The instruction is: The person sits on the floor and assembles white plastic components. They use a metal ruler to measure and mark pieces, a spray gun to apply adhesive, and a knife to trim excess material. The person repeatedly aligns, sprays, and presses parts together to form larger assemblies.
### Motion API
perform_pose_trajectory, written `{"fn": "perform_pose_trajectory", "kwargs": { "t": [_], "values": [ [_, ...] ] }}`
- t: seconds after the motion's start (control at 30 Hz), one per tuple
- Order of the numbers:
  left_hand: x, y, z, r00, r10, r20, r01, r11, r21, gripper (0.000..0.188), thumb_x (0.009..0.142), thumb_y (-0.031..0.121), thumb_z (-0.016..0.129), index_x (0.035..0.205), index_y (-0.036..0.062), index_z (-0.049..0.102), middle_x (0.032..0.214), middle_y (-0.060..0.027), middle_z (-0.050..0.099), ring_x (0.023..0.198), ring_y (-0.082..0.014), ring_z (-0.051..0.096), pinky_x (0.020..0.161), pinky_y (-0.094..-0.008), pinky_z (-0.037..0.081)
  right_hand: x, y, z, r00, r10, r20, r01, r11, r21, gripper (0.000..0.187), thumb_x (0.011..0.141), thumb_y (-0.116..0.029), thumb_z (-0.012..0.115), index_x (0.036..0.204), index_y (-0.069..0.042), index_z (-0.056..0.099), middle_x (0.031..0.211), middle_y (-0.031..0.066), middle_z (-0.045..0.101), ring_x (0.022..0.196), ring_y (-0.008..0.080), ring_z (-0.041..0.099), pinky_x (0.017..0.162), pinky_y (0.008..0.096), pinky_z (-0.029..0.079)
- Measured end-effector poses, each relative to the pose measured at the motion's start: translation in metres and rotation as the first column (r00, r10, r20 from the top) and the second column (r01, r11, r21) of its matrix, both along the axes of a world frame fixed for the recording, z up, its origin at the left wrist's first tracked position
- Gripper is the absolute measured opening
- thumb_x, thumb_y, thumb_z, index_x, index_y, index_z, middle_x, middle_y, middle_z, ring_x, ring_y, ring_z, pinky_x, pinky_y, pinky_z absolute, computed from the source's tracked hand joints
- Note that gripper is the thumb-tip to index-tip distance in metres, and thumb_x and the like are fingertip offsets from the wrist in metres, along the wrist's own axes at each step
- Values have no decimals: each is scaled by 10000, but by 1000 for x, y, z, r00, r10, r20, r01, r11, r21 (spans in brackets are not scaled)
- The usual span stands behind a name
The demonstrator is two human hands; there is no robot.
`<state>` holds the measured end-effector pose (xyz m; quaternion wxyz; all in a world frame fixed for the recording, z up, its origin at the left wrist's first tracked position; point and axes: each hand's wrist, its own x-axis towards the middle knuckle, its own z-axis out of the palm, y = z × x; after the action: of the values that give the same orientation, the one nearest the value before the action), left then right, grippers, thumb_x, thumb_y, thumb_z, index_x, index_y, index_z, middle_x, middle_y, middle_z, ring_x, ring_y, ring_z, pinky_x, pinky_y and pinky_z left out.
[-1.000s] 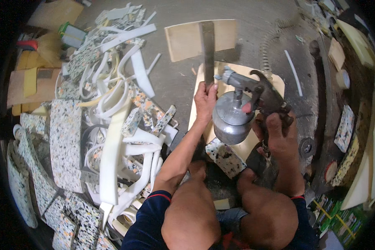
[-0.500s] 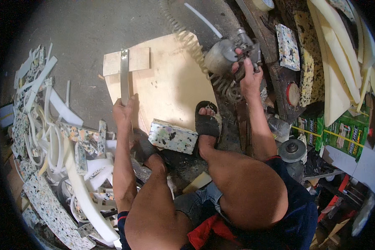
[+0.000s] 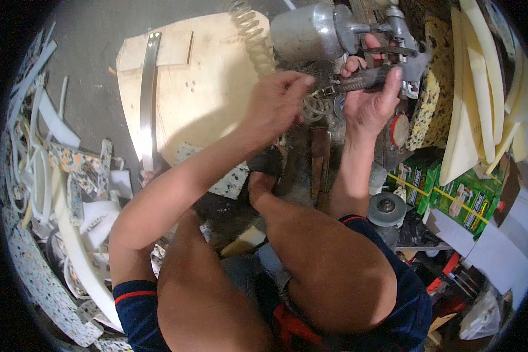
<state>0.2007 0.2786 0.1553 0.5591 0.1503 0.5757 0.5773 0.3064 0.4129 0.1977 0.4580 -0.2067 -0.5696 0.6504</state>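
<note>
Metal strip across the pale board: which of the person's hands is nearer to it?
Left. The left hand is to the right of the metal strip, near the coiled hose; the right hand is farther right, holding the spray gun.

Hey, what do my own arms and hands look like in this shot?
Your left hand and right hand are bare: no gloves, no wristwatch. Your forearms are bare too. Above them are short, dark navy sleeves, with thin red trim at the edge.
</note>
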Motion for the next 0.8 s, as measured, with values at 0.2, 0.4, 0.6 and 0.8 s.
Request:
{"fn": "perform_pose_trajectory", "kwargs": {
  "t": [0.2, 0.4, 0.6, 0.8],
  "values": [
    [8, 18, 17, 948, 79, 309, -124, 984, 128, 386, 1008, 414, 625, 1030, 37, 700, 596, 5, 548, 443, -89, 500, 402, -253, 381, -18, -12, 25, 976, 149, -156, -163, 984, -78, 545, 1038, -491, 507, 1451, -139, 456, 1419, 214, 555, 885, 287, 553, 770, 432, 466],
    [5, 22, 13, 886, 30, 462, -142, 967, 211, 340, 1002, 405, 641, 977, 67, 676, 592, 35, 539, 429, -68, 484, 384, -242, 374, -26, -14, 34, 976, 177, -126, -179, 984, -4, 566, 1032, -509, 506, 1460, -143, 450, 1408, 215, 567, 868, 292, 552, 749, 435, 468],
    [1, 19, 15, 863, -8, 505, -146, 953, 265, 294, 1002, 384, 647, 977, 91, 669, 615, 61, 537, 432, -38, 463, 377, -220, 352, -29, -15, 37, 963, 220, -154, -227, 973, -30, 592, 1029, -516, 506, 1476, -136, 425, 1400, 222, 567, 851, 293, 546, 740, 431, 467],
    [-1, 17, 15, 853, 21, 522, -160, 962, 222, 263, 989, 370, 671, 990, 107, 667, 658, 78, 546, 442, -29, 445, 379, -205, 319, -33, -17, 35, 963, 218, -162, -227, 973, -41, 581, 1027, -516, 513, 1455, -128, 451, 1391, 229, 570, 846, 289, 546, 738, 426, 465]
  ]
}}
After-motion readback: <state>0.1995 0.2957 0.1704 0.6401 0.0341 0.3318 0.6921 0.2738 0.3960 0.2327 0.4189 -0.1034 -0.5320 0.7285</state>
